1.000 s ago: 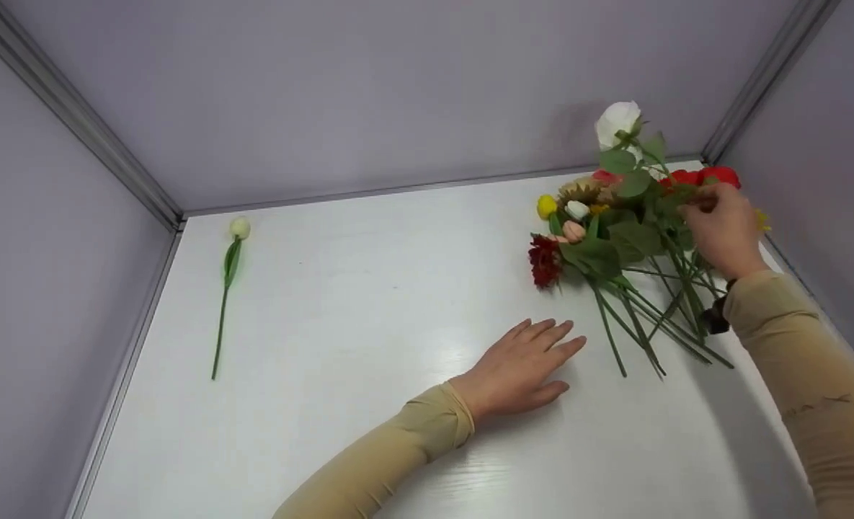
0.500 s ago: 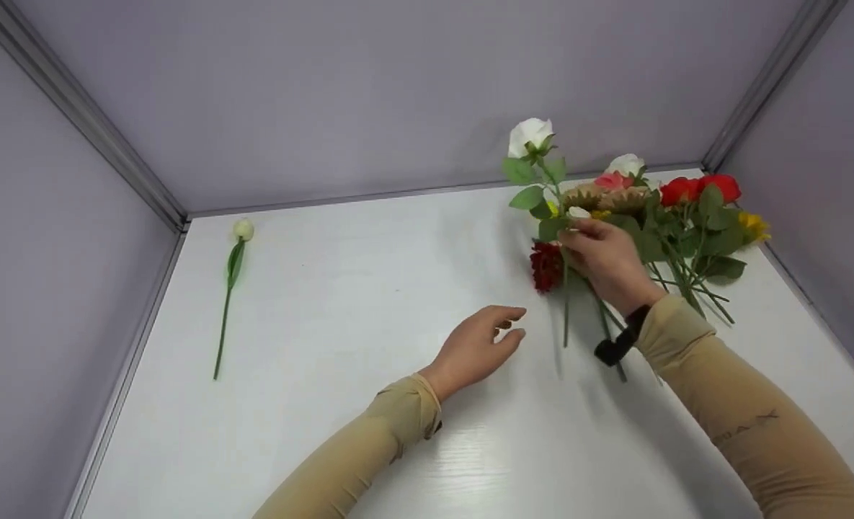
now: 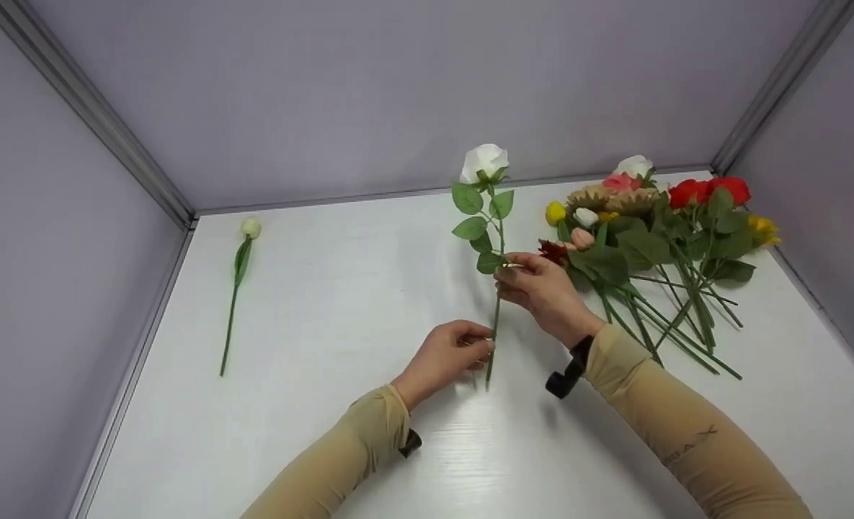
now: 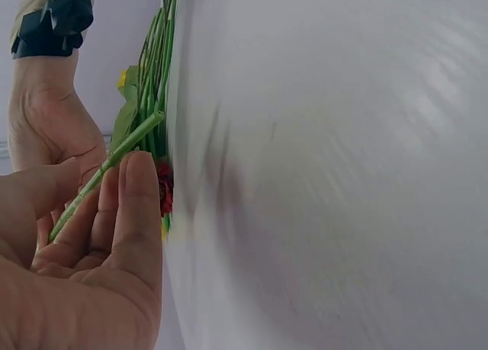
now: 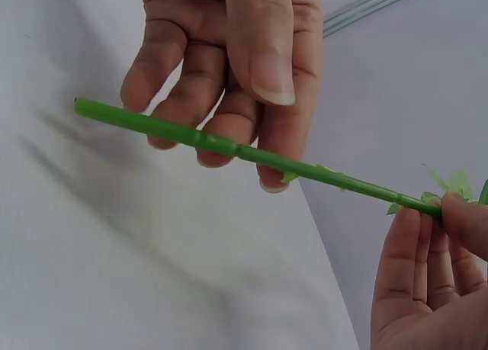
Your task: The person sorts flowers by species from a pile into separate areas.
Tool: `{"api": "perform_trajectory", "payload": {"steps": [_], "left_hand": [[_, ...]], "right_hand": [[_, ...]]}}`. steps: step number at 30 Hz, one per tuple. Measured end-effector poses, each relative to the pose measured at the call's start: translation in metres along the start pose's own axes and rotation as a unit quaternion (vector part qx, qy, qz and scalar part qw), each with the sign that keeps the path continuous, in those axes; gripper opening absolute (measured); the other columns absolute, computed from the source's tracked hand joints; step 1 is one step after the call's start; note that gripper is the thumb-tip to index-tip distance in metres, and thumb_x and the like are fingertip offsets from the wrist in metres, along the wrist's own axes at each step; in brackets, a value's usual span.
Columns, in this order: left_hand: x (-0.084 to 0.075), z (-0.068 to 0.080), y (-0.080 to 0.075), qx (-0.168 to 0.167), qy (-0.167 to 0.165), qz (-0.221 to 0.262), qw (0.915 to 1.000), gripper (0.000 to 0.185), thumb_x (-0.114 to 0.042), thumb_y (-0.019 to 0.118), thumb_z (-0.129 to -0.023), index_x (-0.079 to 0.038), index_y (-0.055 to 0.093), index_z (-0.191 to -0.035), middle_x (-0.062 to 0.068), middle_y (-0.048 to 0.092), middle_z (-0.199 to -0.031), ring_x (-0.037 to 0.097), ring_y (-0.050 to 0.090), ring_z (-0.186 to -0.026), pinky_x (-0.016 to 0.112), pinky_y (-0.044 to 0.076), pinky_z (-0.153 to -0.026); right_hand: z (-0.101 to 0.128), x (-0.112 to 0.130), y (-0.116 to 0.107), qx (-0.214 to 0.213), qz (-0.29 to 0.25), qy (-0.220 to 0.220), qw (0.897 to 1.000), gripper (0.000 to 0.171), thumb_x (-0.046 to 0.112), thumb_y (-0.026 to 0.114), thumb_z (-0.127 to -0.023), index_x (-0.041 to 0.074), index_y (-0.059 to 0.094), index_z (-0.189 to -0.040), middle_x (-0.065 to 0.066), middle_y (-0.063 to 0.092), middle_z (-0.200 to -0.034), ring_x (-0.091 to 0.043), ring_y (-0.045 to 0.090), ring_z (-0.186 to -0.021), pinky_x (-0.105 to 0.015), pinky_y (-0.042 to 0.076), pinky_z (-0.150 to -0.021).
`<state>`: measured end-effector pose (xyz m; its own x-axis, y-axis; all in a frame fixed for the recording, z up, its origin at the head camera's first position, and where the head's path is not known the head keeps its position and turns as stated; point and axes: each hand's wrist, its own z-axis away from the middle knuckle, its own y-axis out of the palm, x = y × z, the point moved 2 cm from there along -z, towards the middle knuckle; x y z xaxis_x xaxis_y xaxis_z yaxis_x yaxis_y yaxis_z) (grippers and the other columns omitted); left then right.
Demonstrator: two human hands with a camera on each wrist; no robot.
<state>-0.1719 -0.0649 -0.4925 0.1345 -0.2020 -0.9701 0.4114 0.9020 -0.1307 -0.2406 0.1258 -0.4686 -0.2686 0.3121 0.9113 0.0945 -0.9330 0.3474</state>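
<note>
A white rose point(image 3: 484, 164) with green leaves stands raised over the table, bloom towards the back wall. My right hand point(image 3: 542, 292) pinches its stem just below the leaves; in the right wrist view the thumb and fingers of that hand point(image 5: 438, 277) meet on the stem point(image 5: 175, 130). My left hand point(image 3: 445, 360) is at the lower stem. Its relaxed fingers lie behind the stem in the right wrist view, with the thumb point(image 5: 273, 79) apart from it. In the left wrist view the cut stem end point(image 4: 156, 117) projects past the left fingers.
Several mixed flowers, among them red roses point(image 3: 708, 192), a yellow tulip point(image 3: 555, 213) and a dark red flower point(image 3: 553, 251), lie piled at the table's right. A single white tulip point(image 3: 250, 229) lies at the left. Grey walls point(image 3: 369, 94) enclose the white table point(image 3: 340, 303).
My right hand has drawn the white rose out of the pile and leftwards to mid-table. My left hand has shifted left, its spread fingers bending around the lower stem.
</note>
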Motion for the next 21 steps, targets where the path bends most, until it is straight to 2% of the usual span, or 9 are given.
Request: {"api": "perform_trajectory", "payload": {"steps": [5, 11, 17, 21], "left_hand": [[0.002, 0.0, -0.007, -0.031, 0.0, 0.014, 0.9994, 0.016, -0.013, 0.074, -0.095, -0.002, 0.072, -0.107, 0.006, 0.071, -0.096, 0.017, 0.069, -0.083, 0.033, 0.061, -0.074], [0.003, 0.002, -0.013, -0.047, 0.009, 0.017, 0.9987, 0.02, -0.014, 0.074, -0.095, 0.0, 0.071, -0.109, 0.008, 0.069, -0.095, 0.019, 0.069, -0.082, 0.034, 0.062, -0.072], [0.003, 0.003, -0.02, -0.071, 0.006, -0.023, 0.9972, 0.013, -0.013, 0.074, -0.094, -0.004, 0.071, -0.103, 0.006, 0.07, -0.091, 0.018, 0.069, -0.077, 0.033, 0.061, -0.067], [0.002, 0.005, -0.027, -0.084, 0.002, -0.056, 0.9949, 0.009, -0.012, 0.072, -0.094, -0.005, 0.071, -0.1, 0.004, 0.069, -0.091, 0.017, 0.069, -0.077, 0.032, 0.061, -0.066]], "right_hand": [[-0.001, -0.005, 0.012, 0.014, -0.011, 0.004, 1.0, 0.028, 0.006, 0.07, -0.098, 0.0, 0.059, -0.122, -0.008, 0.072, -0.099, -0.02, 0.068, -0.087, -0.035, 0.058, -0.089], [-0.004, -0.008, 0.019, 0.023, -0.017, 0.003, 1.0, 0.026, 0.005, 0.07, -0.098, 0.0, 0.06, -0.121, -0.01, 0.071, -0.1, -0.02, 0.068, -0.087, -0.035, 0.058, -0.088], [-0.009, -0.014, 0.027, 0.027, -0.006, 0.004, 1.0, 0.032, 0.003, 0.069, -0.098, -0.002, 0.056, -0.127, -0.01, 0.071, -0.099, -0.021, 0.067, -0.088, -0.036, 0.058, -0.088], [-0.013, -0.018, 0.033, 0.032, 0.009, 0.006, 0.999, 0.04, 0.004, 0.071, -0.097, -0.004, 0.054, -0.132, -0.013, 0.07, -0.106, -0.024, 0.067, -0.092, -0.038, 0.057, -0.092]]}}
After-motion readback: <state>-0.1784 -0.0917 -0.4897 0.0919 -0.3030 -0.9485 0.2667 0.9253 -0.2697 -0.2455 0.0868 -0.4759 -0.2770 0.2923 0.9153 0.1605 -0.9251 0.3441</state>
